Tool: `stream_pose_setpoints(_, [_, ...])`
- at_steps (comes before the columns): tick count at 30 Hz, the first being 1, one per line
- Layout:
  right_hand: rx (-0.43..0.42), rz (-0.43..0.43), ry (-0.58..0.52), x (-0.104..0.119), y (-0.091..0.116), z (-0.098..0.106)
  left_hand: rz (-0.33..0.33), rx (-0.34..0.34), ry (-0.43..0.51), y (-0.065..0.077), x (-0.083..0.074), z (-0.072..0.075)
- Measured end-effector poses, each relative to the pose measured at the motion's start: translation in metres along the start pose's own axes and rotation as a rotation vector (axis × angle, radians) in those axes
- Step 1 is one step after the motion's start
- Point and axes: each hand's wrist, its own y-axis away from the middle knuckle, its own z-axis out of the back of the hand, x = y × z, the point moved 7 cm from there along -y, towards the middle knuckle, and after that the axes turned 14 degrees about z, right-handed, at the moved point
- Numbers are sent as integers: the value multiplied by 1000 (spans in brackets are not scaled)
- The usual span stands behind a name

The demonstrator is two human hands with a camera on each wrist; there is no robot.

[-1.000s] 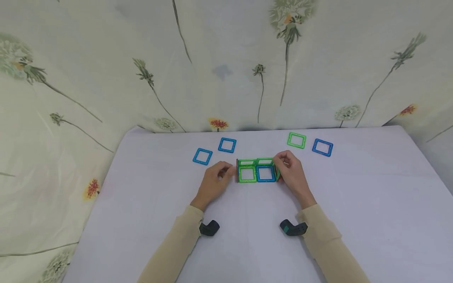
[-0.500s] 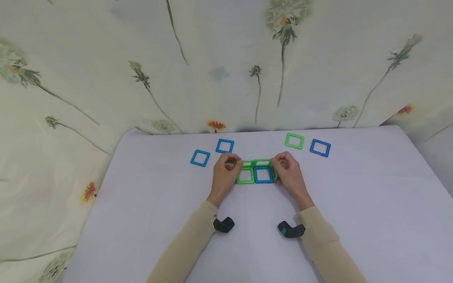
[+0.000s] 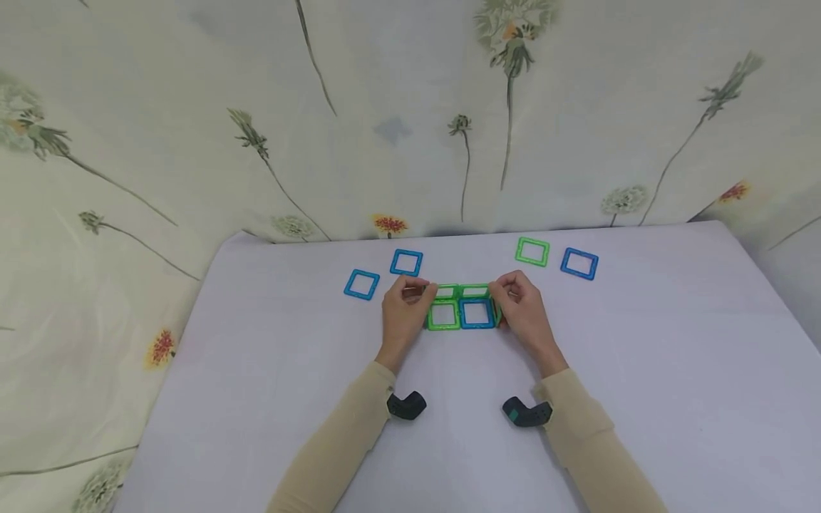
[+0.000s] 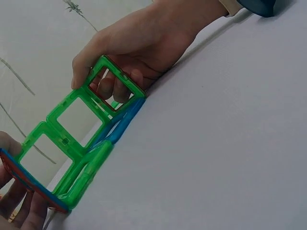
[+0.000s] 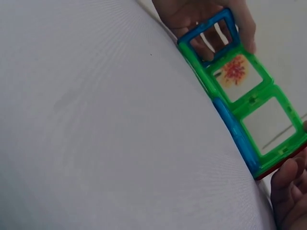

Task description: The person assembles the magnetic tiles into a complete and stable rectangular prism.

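Observation:
Between the hands stands a small structure of magnetic building tiles. A green tile [image 3: 444, 328] and a blue tile [image 3: 477, 326] lie flat side by side on the table. Two green tiles [image 4: 79, 123] stand upright along their far edge. At the left end my left hand [image 3: 404, 313] pinches an upright blue tile [image 5: 190, 35], thumb at the top corner and fingers curled behind it. My right hand [image 3: 522, 308] does likewise at the right end, with an upright green tile [image 4: 130, 85] between thumb and fingers. Red shows along the outer sides of both end tiles.
Two loose blue tiles [image 3: 362, 294] lie beyond the left hand. Past the right hand lie a loose green tile [image 3: 532, 263] and another blue tile [image 3: 579, 274]. A flower-patterned cloth [image 3: 385, 171] hangs behind the white-covered table [image 3: 256, 399].
My left hand has moved right and up onto the left end tile, its thumb coming over the corner. My right hand stays at the right end.

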Motion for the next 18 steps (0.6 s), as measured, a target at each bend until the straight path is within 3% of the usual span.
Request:
stream_pose_setpoints(3, [-8, -3, 2, 1, 0, -1, 4, -16, 7, 0, 1, 1])
stream_pose_setpoints(9, [-38, -10, 25, -21, -3, -1, 0, -30, 7, 1, 1, 1])
stream_pose_setpoints(18, [-59, -16, 35, -27, -1, -2, -56, -23, -49, 2, -2, 1])
